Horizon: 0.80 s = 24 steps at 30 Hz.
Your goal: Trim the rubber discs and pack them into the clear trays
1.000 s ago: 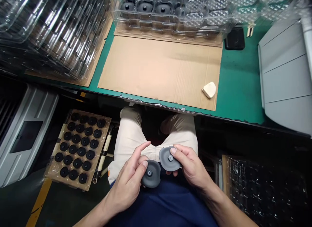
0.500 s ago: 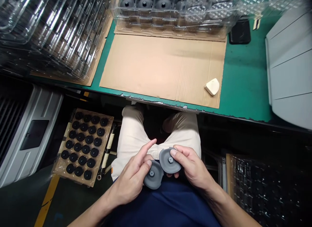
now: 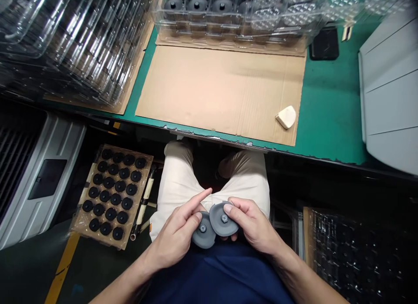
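Observation:
Above my lap, my left hand is closed on a round grey disc with a small raised hub at its centre. The thumb presses on the disc's upper left and the index finger points forward. A second grey disc of the same kind is in my right hand, pinched with the thumb on its top near the hub and the other fingers beneath. The right disc overlaps the edge of the left one; whether they touch I cannot tell. Both discs are tilted with their hub sides facing up.
Ahead is a green table with a cardboard sheet and a cream block. Clear plastic trays are stacked at left; a tray of discs stands behind. Beside my legs, a tray of black discs sits low left. A grey bin is right.
The right disc has moved left and slightly down, now overlapping the left disc more. The left disc has shifted up slightly. Both hands keep their hold.

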Available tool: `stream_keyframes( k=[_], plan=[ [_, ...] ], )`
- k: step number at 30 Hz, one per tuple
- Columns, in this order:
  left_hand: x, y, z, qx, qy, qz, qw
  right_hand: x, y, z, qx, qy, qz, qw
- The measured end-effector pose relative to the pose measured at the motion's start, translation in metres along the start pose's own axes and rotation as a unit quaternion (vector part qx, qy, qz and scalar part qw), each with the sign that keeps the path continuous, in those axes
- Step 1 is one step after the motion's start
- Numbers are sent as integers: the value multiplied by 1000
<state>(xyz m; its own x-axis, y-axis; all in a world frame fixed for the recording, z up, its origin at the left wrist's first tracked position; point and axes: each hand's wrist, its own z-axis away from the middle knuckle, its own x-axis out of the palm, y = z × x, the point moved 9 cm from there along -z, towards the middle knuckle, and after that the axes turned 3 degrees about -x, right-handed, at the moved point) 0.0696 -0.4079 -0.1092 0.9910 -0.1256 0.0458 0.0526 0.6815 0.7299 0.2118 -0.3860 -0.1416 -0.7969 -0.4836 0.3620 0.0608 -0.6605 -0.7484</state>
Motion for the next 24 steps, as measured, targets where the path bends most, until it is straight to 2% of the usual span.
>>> stream_keyframes(
  k=[3, 5, 7, 11, 16, 24],
  plan=[
    [-17, -11, -5, -28, 91, 107, 990, -8, -3, -1, -17, 38, -10, 999],
    [-27, -18, -5, -37, 162, 194, 967, -11, -4, 0, -28, 63, -29, 997],
    [-31, -21, -4, -33, 203, 256, 945, -10, -3, 1, -36, 72, -53, 995],
    [-16, -22, -2, -39, 179, 313, 932, -5, -2, 1, -58, 73, -85, 992],
    [4, -27, 8, -95, 135, 331, 929, -11, 2, -2, -73, 97, -111, 986],
    [10, -29, 19, -128, 134, 357, 915, -14, 2, 0, -57, 108, -123, 985]
  ],
)
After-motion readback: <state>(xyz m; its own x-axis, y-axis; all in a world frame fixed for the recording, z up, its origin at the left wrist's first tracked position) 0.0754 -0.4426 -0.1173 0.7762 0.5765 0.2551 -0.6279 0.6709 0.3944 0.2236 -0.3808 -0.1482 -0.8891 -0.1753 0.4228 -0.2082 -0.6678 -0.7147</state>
